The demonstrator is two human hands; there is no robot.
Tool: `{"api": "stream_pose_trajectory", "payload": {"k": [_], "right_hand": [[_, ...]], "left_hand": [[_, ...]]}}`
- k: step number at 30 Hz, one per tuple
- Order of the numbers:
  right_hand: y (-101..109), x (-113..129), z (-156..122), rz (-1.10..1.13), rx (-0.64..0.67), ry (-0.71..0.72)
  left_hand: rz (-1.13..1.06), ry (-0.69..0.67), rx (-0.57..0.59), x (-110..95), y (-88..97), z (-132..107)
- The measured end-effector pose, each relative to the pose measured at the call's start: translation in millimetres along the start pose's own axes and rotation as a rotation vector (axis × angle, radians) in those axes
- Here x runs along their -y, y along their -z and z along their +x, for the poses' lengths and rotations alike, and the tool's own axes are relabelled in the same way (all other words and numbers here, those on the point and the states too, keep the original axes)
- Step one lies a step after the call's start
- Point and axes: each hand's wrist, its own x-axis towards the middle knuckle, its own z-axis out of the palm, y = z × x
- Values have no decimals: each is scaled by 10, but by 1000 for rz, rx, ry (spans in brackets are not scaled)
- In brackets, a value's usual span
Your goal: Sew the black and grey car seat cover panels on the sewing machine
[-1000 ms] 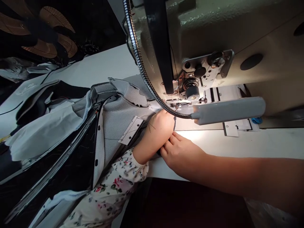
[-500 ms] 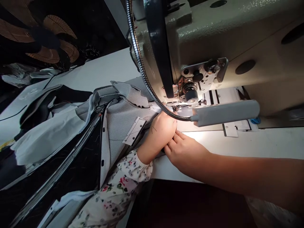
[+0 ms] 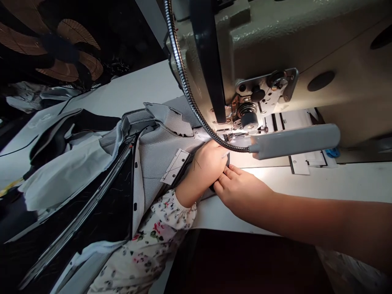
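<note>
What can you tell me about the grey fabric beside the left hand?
The grey fabric looks like a coarse woven or mesh textile, lying creased and folded on the white table. A pale band with dark oblong marks borders its left side, next to black material. A pale tab with two dark dots lies on its right part. The left hand covers some of that end, near the sewing machine, hiding what lies beneath.
</note>
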Motion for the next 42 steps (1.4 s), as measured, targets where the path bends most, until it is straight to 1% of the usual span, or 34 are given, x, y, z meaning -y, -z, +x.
{"api": "stream_pose_trajectory", "payload": {"k": [3,6,9,11,15,18,22,26,30,36,42], "right_hand": [[-18,-39,8,8,-11,-11],[-54,-57,6,-20,-72,-25],[-93,-48,-8,-54,-152,-28],[-110,-38,-19,-63,-177,-22],[-126,-28,-40,-101,-211,-18],[-135,-25,-53,-134,-239,-18],[-151,-17,-62,-139,-243,-12],[-148,-15,-63,-131,-241,-15],[-134,-17,-63,-128,-231,-11],[-117,-1,-48,-110,-269,-36],[-105,-2,-51,-112,-266,-34]], "left_hand": [[-14,-26,17,82,-10,13],[15,-43,51,101,57,-58],[160,-27,30,21,159,-209],[250,-11,52,-46,198,-298],[349,35,121,-90,165,-348],[330,57,109,-44,113,-318],[258,48,66,16,69,-295],[214,44,41,25,41,-292],[224,26,37,4,51,-290],[225,-32,32,-8,103,-301],[216,-2,48,3,73,-266]]}}
